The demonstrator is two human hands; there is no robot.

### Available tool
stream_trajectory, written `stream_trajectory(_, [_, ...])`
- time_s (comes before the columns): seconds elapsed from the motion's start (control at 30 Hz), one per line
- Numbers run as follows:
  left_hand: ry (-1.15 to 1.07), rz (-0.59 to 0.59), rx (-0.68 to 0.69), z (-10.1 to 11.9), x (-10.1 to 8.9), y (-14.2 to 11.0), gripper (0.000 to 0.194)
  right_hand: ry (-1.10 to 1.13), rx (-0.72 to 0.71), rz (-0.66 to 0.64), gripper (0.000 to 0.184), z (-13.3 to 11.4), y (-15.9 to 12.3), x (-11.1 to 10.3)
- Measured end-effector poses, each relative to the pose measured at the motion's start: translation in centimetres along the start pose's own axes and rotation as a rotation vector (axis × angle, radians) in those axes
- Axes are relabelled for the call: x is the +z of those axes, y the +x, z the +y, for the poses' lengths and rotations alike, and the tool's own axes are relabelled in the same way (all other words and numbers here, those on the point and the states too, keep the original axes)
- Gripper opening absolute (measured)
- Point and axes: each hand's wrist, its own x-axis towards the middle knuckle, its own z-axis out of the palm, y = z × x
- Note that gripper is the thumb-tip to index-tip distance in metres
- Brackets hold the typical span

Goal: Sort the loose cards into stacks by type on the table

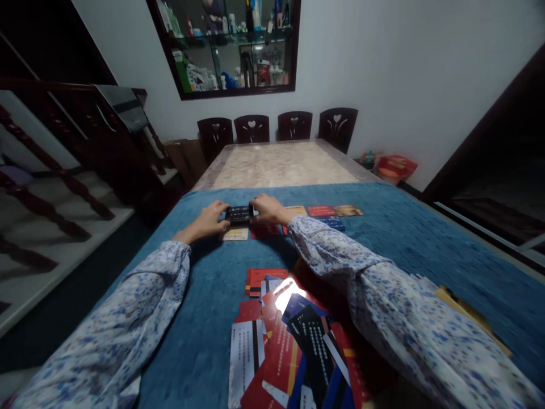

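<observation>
A black card with white print lies between my two hands at the far part of the blue cloth. My left hand pinches its left end, while my right hand grips the right end. Just below it is a pale yellow card, and a red card is partly under my right hand's shadow. Right of my right hand lie an orange card, a red card, a gold-brown card and a blue card. Nearer to me spreads a loose pile of mixed cards.
The blue cloth covers the near part of a long table, whose stone-patterned top shows beyond. More cards or packets lie at the right beside my sleeve. Dark chairs stand at the far end. A stair railing runs along the left.
</observation>
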Motion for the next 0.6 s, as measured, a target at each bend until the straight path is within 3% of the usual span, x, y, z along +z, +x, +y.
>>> stream_trajectory(0.23, [-0.007,-0.016,-0.037,-1.5,0.2,1.4,0.054,0.014,0.022,-0.019,0.047,0.0,1.9,0.3])
stream_trajectory(0.6, [-0.001,-0.095,-0.041,-1.5,0.2,3.0,0.056,0.048,0.041,-0.103,0.049,0.9,3.5,0.8])
